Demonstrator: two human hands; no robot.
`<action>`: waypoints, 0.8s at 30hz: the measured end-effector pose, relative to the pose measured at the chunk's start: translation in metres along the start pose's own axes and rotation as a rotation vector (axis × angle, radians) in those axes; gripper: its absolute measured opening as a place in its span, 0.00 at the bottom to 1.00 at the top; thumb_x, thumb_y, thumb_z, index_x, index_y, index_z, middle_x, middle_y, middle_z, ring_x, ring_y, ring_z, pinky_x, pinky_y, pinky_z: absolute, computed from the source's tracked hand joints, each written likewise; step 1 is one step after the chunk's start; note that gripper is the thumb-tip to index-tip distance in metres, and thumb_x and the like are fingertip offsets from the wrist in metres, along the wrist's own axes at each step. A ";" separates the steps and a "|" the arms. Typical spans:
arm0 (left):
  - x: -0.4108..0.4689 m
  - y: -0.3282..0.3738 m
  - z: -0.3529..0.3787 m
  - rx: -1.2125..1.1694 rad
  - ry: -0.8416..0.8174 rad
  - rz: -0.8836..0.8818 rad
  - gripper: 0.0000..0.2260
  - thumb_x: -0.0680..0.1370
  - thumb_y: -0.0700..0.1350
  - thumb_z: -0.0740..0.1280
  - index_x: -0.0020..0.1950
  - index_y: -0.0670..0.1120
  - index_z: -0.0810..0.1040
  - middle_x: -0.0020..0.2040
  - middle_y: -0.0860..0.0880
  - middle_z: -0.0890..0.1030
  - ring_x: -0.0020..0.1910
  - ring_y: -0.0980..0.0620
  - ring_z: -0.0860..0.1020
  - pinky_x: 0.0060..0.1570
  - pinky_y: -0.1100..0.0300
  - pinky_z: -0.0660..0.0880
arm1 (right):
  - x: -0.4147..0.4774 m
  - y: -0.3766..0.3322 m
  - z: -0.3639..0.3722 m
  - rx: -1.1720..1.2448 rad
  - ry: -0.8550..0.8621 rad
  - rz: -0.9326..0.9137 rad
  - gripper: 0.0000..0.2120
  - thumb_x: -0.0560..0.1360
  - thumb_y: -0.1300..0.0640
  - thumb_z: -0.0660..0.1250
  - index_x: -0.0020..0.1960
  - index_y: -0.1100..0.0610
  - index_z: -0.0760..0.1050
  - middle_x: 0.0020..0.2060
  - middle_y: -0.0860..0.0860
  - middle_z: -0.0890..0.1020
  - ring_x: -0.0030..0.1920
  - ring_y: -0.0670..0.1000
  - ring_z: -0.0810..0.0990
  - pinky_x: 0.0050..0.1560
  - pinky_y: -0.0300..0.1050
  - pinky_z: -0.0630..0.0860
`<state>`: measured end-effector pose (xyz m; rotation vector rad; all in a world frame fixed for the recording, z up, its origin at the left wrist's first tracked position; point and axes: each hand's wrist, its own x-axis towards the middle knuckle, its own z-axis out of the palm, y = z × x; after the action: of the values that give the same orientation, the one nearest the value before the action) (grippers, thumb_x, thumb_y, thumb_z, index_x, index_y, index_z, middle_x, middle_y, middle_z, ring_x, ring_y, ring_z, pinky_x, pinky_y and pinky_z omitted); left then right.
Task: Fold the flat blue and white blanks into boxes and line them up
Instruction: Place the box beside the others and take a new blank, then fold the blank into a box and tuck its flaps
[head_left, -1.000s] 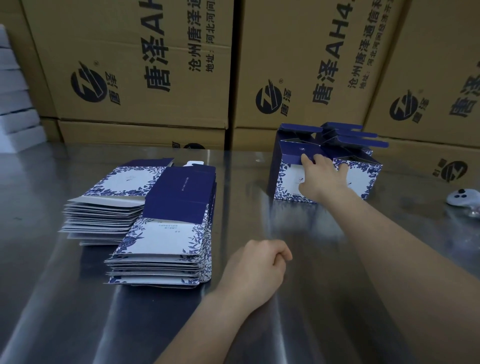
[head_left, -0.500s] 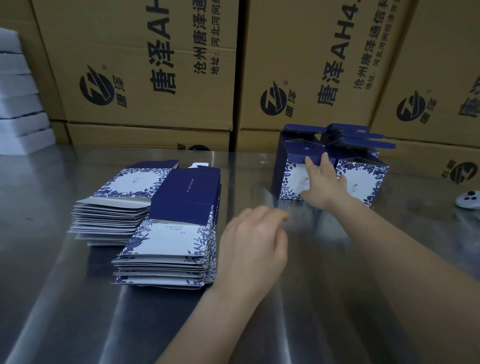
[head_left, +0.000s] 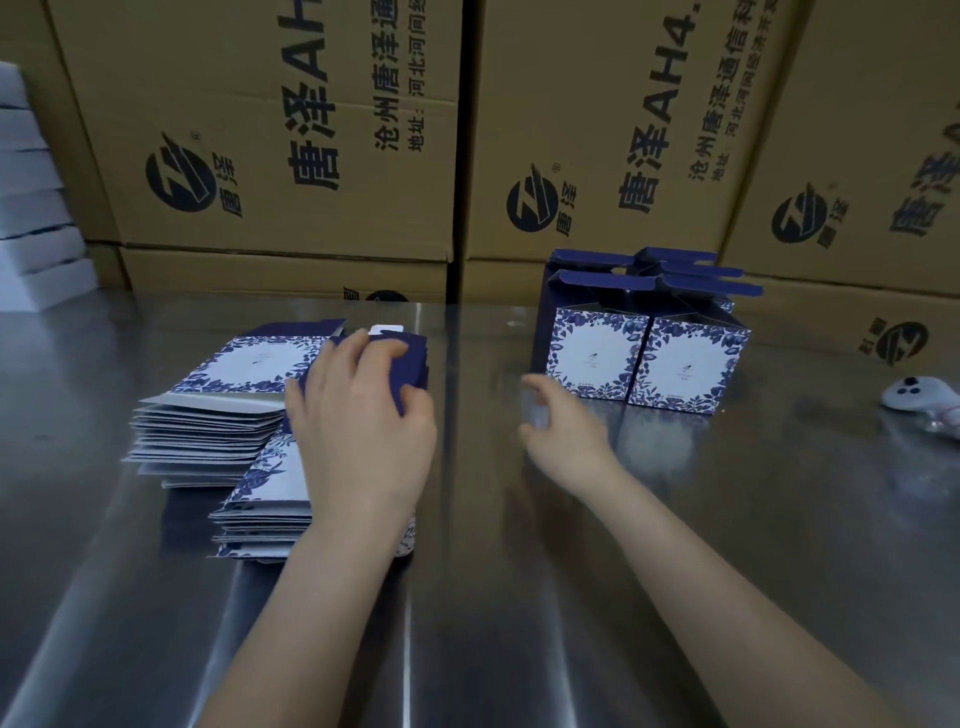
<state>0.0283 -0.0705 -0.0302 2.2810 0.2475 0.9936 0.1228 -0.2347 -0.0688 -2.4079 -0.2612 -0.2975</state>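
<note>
Left hand lies on top of the near stack of flat blanks, its fingers bent over the dark blue upper panel of the top sheet and its thumb at the left edge; whether it grips the sheet or only rests on it, I cannot tell. Right hand hangs just above the steel table, fingers loosely curled and holding nothing, near the folded boxes but apart from them. Those boxes stand at the back right, two in front side by side and touching, others close behind, blue top flaps open. A second stack of blanks sits just left of the first. Brown cartons line the back, and a small white gadget lies at the far right.
</note>
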 end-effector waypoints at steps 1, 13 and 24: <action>0.002 -0.003 0.001 0.062 -0.053 -0.037 0.19 0.76 0.41 0.65 0.67 0.46 0.76 0.73 0.46 0.72 0.76 0.45 0.63 0.73 0.40 0.55 | -0.004 -0.004 0.006 0.080 -0.016 0.029 0.24 0.74 0.60 0.65 0.69 0.51 0.69 0.65 0.53 0.76 0.66 0.54 0.72 0.68 0.53 0.66; -0.004 -0.015 0.008 0.432 -0.513 -0.226 0.21 0.79 0.53 0.63 0.71 0.51 0.68 0.71 0.47 0.70 0.75 0.41 0.61 0.70 0.39 0.60 | -0.028 0.000 0.028 0.580 -0.088 0.148 0.13 0.70 0.66 0.64 0.37 0.49 0.80 0.35 0.51 0.84 0.39 0.52 0.82 0.53 0.51 0.79; -0.018 0.010 0.003 0.503 -0.537 -0.140 0.17 0.80 0.48 0.59 0.69 0.51 0.67 0.68 0.46 0.72 0.72 0.40 0.65 0.63 0.46 0.67 | -0.033 -0.018 0.022 0.937 -0.206 0.243 0.08 0.80 0.60 0.61 0.51 0.51 0.77 0.43 0.52 0.82 0.34 0.48 0.80 0.35 0.42 0.78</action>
<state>0.0174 -0.0870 -0.0360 2.8329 0.4541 0.2309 0.0894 -0.2106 -0.0837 -1.5113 -0.1459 0.1683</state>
